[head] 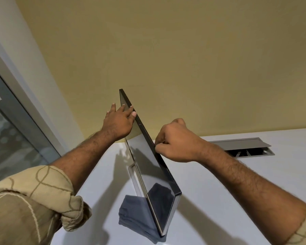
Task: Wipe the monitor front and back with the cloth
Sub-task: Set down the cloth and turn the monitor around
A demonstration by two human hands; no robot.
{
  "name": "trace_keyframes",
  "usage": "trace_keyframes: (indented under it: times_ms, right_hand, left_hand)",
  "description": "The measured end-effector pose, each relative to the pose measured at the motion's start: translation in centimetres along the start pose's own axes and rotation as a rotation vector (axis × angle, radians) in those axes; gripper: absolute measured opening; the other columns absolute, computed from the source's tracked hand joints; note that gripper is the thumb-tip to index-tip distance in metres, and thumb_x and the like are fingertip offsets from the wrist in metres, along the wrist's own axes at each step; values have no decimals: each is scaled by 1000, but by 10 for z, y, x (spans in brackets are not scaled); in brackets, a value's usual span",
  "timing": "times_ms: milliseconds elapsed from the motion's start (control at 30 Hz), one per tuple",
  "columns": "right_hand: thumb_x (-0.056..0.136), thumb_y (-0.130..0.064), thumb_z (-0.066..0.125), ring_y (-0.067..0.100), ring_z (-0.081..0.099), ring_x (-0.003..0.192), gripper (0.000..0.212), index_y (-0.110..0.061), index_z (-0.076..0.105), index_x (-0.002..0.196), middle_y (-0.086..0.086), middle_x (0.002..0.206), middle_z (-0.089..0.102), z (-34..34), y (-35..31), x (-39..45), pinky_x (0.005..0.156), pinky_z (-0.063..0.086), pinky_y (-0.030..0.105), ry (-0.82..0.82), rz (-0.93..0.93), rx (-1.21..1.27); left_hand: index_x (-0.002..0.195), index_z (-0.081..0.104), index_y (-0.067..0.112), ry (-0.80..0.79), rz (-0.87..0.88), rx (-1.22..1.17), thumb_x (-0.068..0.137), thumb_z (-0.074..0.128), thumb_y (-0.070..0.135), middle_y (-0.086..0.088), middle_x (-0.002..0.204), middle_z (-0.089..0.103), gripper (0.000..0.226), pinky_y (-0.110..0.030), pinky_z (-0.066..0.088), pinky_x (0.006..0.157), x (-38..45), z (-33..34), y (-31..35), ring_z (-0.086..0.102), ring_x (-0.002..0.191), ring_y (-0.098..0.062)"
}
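Note:
A thin black monitor (154, 177) stands on the white desk (210, 191), seen almost edge-on, its dark screen facing left. My left hand (119, 121) rests on the screen side near the top, fingers straight and hooked over the upper edge. My right hand (175, 140) grips the top edge further down, fingers curled round it. A folded blue-grey cloth (132, 214) lies on the desk at the foot of the screen and is mirrored in the glass. Neither hand touches the cloth.
A grey cable hatch (245, 146) with its lid raised is set in the desk at the back right. A yellow wall (166, 50) rises behind. A glass door with a pale frame (16, 106) is at the left.

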State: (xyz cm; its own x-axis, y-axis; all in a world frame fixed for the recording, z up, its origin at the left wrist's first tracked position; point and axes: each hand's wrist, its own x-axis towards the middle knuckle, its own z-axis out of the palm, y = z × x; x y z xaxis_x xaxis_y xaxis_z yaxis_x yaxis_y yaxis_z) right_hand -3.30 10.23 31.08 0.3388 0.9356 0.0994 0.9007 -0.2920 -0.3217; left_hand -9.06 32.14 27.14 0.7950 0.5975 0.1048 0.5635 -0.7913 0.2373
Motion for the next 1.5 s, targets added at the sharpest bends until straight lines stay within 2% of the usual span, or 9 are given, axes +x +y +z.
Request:
trace_keyframes:
  times_ms: [100, 267, 367, 467, 633, 767, 900, 1300, 1500]
  right_hand:
    - [87, -20, 55, 12, 58, 92, 24, -19, 78, 94, -9, 94, 75, -9, 6, 1, 104, 21, 30, -88, -9, 74]
    - [92, -38, 62, 11, 66, 91, 24, -21, 75, 103, -6, 99, 74, -14, 41, 31, 91, 48, 34, -12, -20, 329]
    - [97, -22, 57, 10, 63, 107, 25, -13, 70, 117, -1, 118, 70, -7, 57, 61, 97, 46, 28, 103, -47, 452]
    - [99, -12, 50, 14, 52, 125, 38, -22, 56, 135, -2, 137, 57, -2, 66, 92, 106, 40, 36, 52, -122, 250]
    - [103, -26, 42, 17, 13, 147, 51, -43, 27, 149, -10, 160, 20, -1, 60, 124, 107, 28, 45, -192, -312, -399]
    - [101, -48, 38, 16, 6, 149, 49, -40, 28, 148, -13, 161, 14, -9, 56, 134, 106, 29, 44, -241, -455, -594]
    - [97, -57, 36, 18, 9, 149, 50, -39, 36, 143, -14, 158, 23, -18, 59, 141, 101, 34, 43, -226, -527, -680]
    - [94, -60, 34, 19, 17, 148, 48, -38, 45, 135, -15, 147, 42, -6, 95, 135, 93, 33, 39, -38, -462, -653]
    - [93, -60, 38, 20, 42, 135, 47, -31, 55, 125, -9, 130, 58, 3, 97, 138, 90, 40, 39, 49, -526, -578]
  left_hand:
    - [154, 25, 19, 34, -44, -158, 99, 22, 59, -6, 161, 25, 68, -48, 18, 120, -16, -2, 11, 9, 151, -30]
    - [148, 32, 13, -76, -216, -565, 76, 44, 84, -7, 154, 38, 102, -41, 39, 109, -49, -7, 41, 40, 139, -25]
    - [133, 53, 20, -101, -204, -673, 79, 64, 66, 9, 129, 58, 72, -31, 46, 95, -66, -11, 52, 56, 116, -11]
    - [116, 62, 26, -71, -176, -719, 79, 73, 47, 18, 110, 64, 44, -25, 47, 82, -80, -7, 61, 61, 96, -4]
    - [128, 57, 19, -19, -230, -742, 83, 69, 32, 6, 125, 60, 48, -28, 45, 86, -84, 1, 67, 57, 107, -14]
    - [144, 45, 24, -79, -261, -784, 81, 71, 39, -2, 145, 50, 70, -35, 43, 104, -82, 3, 61, 48, 130, -19]
    - [145, 44, 27, -96, -270, -830, 77, 73, 41, -2, 146, 49, 75, -40, 41, 109, -80, 5, 62, 44, 135, -17]
    - [121, 68, 34, -312, -126, -846, 80, 77, 20, 12, 113, 68, 44, -16, 43, 80, -55, -19, 43, 56, 99, 0]
    - [107, 74, 31, -333, -101, -751, 69, 80, 24, 2, 105, 75, 39, -40, 50, 100, -45, -21, 36, 66, 107, -19]
